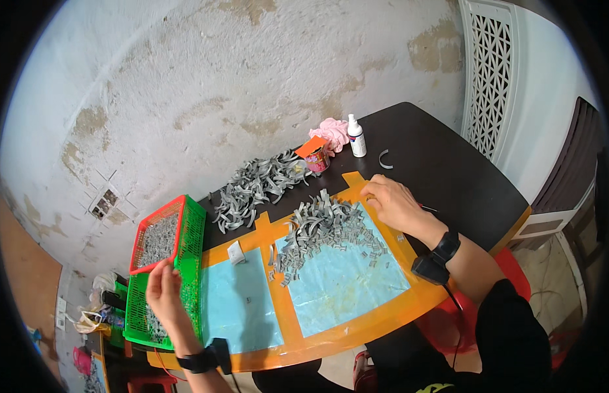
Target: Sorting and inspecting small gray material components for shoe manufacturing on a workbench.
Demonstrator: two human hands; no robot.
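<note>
In the head view, the left hand (pixel 163 288) is being held over the green plastic mesh basket (pixel 194 262), fingers loosely curled with nothing visibly gripped. A red mesh basket (pixel 161 219) filled with small grey pieces is being propped on its far end. The right hand (pixel 395 203) is being rested flat, fingers half open, on the orange-taped light blue mat (pixel 337 288), just beside a heap of short folded grey strips (pixel 324 229). A looser pile of curled grey strips (pixel 258 187) is lying beyond on the dark counter (pixel 442 170). Near the rough peeling wall, a white spray bottle (pixel 356 136), a pink crumpled cloth (pixel 332 133) and a small red can (pixel 317 159) are being kept.
</note>
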